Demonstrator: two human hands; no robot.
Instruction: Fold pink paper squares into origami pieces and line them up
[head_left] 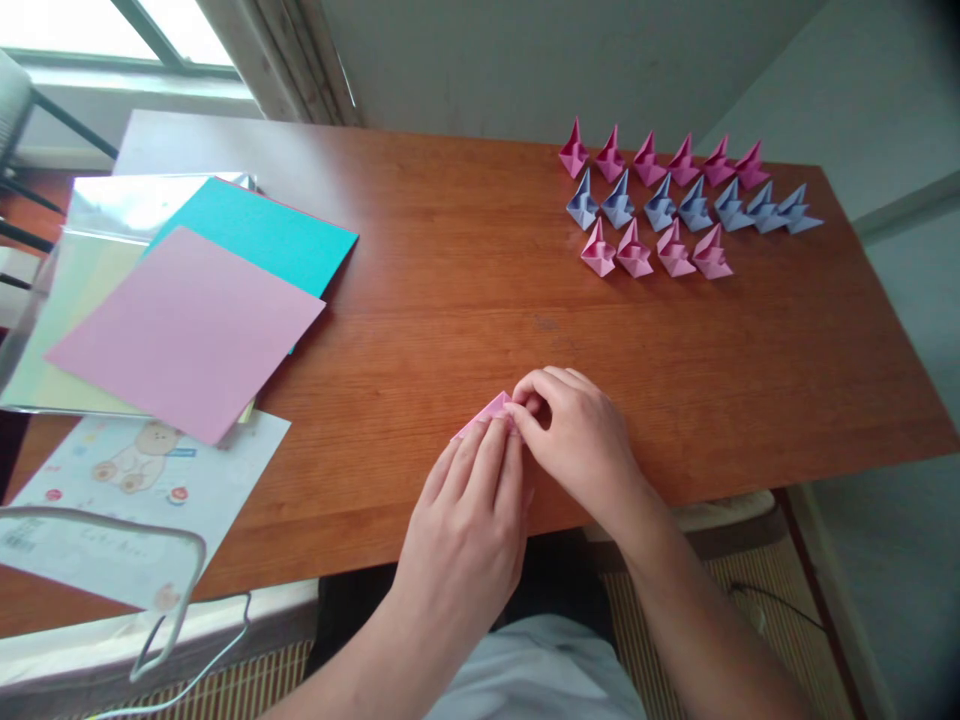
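Note:
A small piece of pink origami paper (491, 408), partly folded, lies on the wooden table (420, 270) near its front edge. My left hand (469, 505) rests over it, fingers together and pressing it down, so most of the paper is hidden. At the paper's right corner, my right hand (577, 440) pinches the edge between thumb and index finger. Farther back on the right stand rows of folded paper pieces: dark pink ones (683, 162), blue-grey ones (696, 207) and light pink ones (675, 250).
On the left lie a pink paper sheet (187, 335), a turquoise sheet (262, 235) and a clear plastic packet (97, 260). Below them is a white sheet with a bear print (225, 500). A pale metal frame (199, 560) juts in at lower left.

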